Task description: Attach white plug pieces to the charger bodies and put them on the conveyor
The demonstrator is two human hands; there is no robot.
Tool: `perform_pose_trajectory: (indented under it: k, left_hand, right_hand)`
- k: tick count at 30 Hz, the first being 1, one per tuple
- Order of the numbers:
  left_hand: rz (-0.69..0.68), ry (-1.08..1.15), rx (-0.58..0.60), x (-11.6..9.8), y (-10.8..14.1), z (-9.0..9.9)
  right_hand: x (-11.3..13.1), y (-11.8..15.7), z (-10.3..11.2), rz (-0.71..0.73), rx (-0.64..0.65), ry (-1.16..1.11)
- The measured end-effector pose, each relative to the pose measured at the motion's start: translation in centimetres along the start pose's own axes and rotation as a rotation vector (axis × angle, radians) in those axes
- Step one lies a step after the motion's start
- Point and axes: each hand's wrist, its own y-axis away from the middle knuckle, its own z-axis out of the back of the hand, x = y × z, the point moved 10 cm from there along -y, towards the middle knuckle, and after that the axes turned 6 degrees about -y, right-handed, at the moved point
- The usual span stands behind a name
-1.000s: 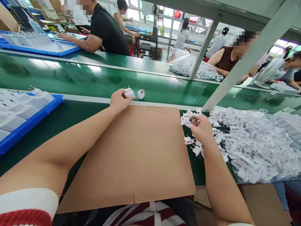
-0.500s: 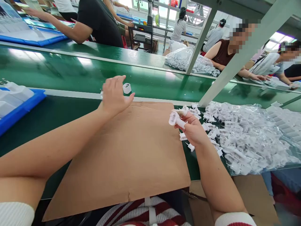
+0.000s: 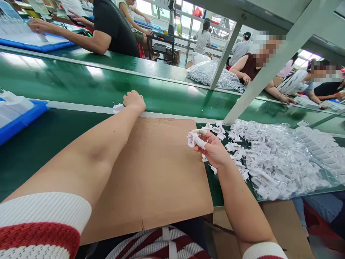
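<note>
A: So, hand poses?

B: Left arm stretched forward across the cardboard sheet [image 3: 151, 172]. Left hand [image 3: 134, 101] at the sheet's far edge, by the pale strip edging the green conveyor belt [image 3: 81, 86]. Knuckles face the camera, fingers curled under. Can't tell whether it grips anything.

A: What's next to it?

B: A white plug adapter [image 3: 118, 107], prongs up, on the strip just left of the hand. Touching or just beside, can't say which.

A: Right side?

B: Right hand [image 3: 214, 149] raised a little over the sheet's right edge, forearm coming in from bottom right. Thumb and fingers closed on a small white plastic part [image 3: 192, 139], held out to the left. One fingertip wears a pale cot or tape.

A: Source of that part?

B: Same kind of white parts lie loose just right of the hand, beside a clear bag of parts [image 3: 277, 158] on the bench.

A: Any labels or print?

B: None legible. Blue tray [image 3: 21, 120] with white blocks at far left, no readable marking.
</note>
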Motion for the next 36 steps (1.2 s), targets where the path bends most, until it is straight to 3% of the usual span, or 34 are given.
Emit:
perform_pose_trajectory:
  k: [2,4,9,12,17,20,26,36]
  left_hand:
    - [0.011,-0.017,-0.005,-1.5,1.7,0.0]
    - [-0.101,0.002,0.059,-4.2,4.8,-1.1]
    - [-0.479,0.240,0.333,-8.6,18.2,-4.3]
    - [-0.553,0.367,0.346,-8.3,23.5,-4.2]
    - [-0.377,0.619,0.378,-6.1,23.7,-5.4]
    - [-0.390,0.681,0.431,-6.4,23.3,-5.9]
    - [-0.438,0.685,0.416,-6.7,23.3,-5.3]
    - [-0.424,0.676,0.426,-6.5,23.1,-5.6]
  right_hand:
    - [0.3,0.0,0.0,0.026,-0.006,-0.004]
    - [0.9,0.0,0.2,0.076,-0.027,0.010]
    - [2.3,0.2,0.7,0.286,-0.142,0.257]
    - [2.7,1.1,-0.1,0.401,-0.182,0.469]
    - [3.3,3.4,-4.2,0.615,-0.052,0.900]
    - [3.5,4.5,-6.8,0.794,0.031,1.076]
    - [1.2,2.7,-7.4,0.598,0.051,1.070]
    - [1.1,2.1,-7.5,0.681,-0.014,1.195]
